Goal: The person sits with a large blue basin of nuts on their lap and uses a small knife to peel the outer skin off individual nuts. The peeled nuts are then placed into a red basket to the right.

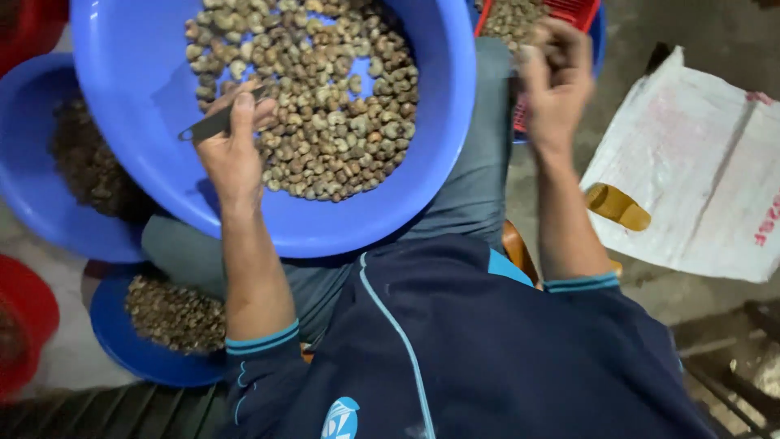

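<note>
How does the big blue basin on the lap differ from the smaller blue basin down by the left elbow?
The big blue basin rests tilted on the lap; the smaller blue basin sits lower, on the floor. The big one holds pale, distinct nuts; the smaller one holds a darker, finer heap. The left hand reaches into the big one only. Both are blue plastic.

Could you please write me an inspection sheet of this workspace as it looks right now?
Surface: concrete floor, dusty; the big blue basin rests on the person's lap.
Job's things: nuts heaped in the basin; a small dark blade.
Clutter: blue tub at left with dark bits, blue bowl below with more nuts, red crate, white sack, yellow piece on it.
Grippers: left hand holds the blade over the nuts; right hand is raised by the crate, blurred, grip unclear.
Cables: nothing seen.
Surroundings: red tubs at the left edge.
</note>
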